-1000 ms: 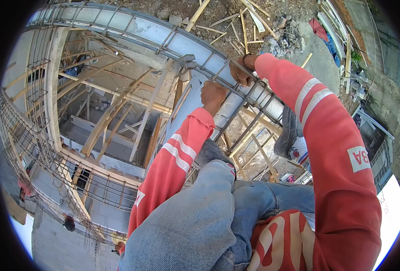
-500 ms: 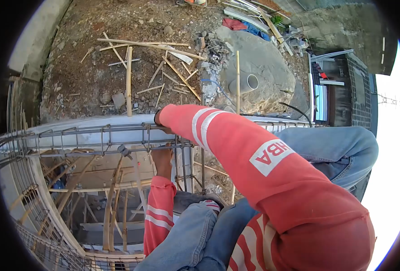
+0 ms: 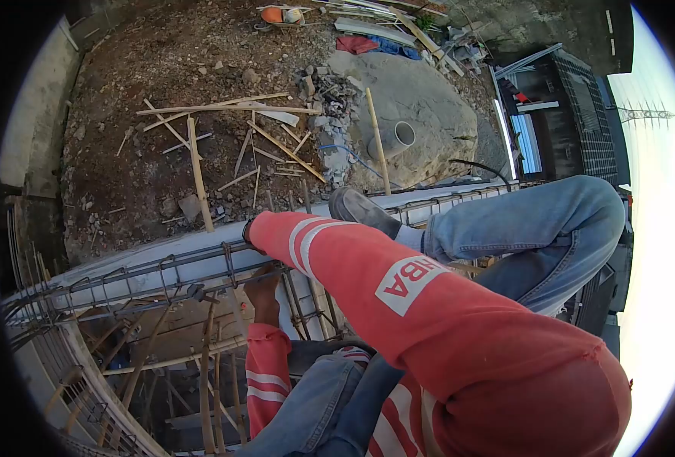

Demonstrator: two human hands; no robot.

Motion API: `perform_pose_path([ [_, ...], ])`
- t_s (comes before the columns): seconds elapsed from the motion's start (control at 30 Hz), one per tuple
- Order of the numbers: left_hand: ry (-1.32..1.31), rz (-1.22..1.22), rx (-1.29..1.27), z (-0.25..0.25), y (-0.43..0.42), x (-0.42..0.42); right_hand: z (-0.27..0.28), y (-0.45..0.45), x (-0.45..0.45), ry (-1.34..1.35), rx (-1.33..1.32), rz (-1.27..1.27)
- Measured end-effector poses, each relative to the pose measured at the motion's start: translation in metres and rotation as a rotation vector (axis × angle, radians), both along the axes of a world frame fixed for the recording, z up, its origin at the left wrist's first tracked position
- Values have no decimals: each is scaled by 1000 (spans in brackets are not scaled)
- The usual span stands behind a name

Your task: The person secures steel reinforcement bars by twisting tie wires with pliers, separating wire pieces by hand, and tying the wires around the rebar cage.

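My left hand point(image 3: 263, 295) is at the inner side of a long steel rebar cage point(image 3: 143, 276), with its fingers curled at the bars. The red sleeve of my right arm point(image 3: 337, 255) reaches across to the same cage, just above my left hand. A dark band circles that wrist, and the sleeve hides nearly all of my right hand, so its fingers do not show. The cage lies along a pale beam form point(image 3: 124, 255). A second cage point(image 3: 301, 305) joins it beside my left hand.
My shoe point(image 3: 364, 212) rests by the beam, with my bent jeans leg point(image 3: 528, 228) at the right. Wooden poles point(image 3: 208, 373) stand in the opening below. Beyond the beam lie loose sticks point(image 3: 227, 109), rubble and a pipe point(image 3: 403, 135) in a concrete patch.
The view has swung toward the ground outside and the beam now slants across the left. My right arm now crosses the picture centre, hiding its hand. My right-side shoe and leg show more fully.
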State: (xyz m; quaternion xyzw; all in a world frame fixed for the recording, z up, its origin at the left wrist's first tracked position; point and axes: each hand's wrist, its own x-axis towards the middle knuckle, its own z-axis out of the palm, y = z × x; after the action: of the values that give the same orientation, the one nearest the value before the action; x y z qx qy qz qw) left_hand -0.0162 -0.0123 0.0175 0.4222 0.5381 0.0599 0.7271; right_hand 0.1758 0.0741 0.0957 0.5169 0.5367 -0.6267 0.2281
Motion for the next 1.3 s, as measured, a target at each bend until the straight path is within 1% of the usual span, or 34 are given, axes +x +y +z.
perform_pose_path([
  [0.03,0,-1,0,-7,-3,-2,0,-2,1,0,-3,-2],
  [0.07,-96,118,-150,-17,-5,-3,1,-4,2,-5,-8,-3],
  [0.1,-195,237,-299,-13,-2,1,1,-5,1,-5,-9,-5],
  [0.13,-198,236,-294,-9,0,2,2,-3,-4,-7,-9,-6],
  [0.2,58,-139,77,2,2,5,3,-2,-8,-18,-13,-3],
  [0.23,57,-134,82,1,0,5,4,0,-8,-23,-15,-5],
  [0.3,-4,-181,790,-1,-11,1,4,-4,-3,-35,-28,-4],
  [0.43,-6,-227,764,10,-14,8,-4,-4,-9,-48,-39,-6],
  [0.53,-116,-251,698,15,-10,13,-6,-10,-3,-61,-47,-14],
  [0.57,-117,-314,790,13,-8,15,-7,-10,-1,-72,-50,-12],
  [0.67,-113,-321,836,-2,-9,13,-16,-18,8,-95,-74,33],
  [0.7,-88,-314,862,10,-8,18,-20,-17,8,-96,-82,64],
  [0.77,-146,-324,765,22,2,20,-34,-16,8,-114,-101,131],
  [0.8,-131,-274,595,14,-1,20,-40,-14,9,-126,-107,161],
  [0.83,-81,-325,577,27,5,22,-42,-14,10,-137,-117,188],
  [1.0,-33,-179,458,14,4,27,-52,-13,9,-152,-151,243],
  [1.13,5,-191,438,12,3,26,-55,-15,8,-151,-162,257],
  [1.2,-25,-203,529,14,2,30,-57,-15,7,-149,-167,266],
  [1.23,-24,-198,524,18,3,32,-58,-15,7,-147,-167,268],
  [1.3,69,-368,590,24,2,33,-61,-15,7,-145,-173,281],
])
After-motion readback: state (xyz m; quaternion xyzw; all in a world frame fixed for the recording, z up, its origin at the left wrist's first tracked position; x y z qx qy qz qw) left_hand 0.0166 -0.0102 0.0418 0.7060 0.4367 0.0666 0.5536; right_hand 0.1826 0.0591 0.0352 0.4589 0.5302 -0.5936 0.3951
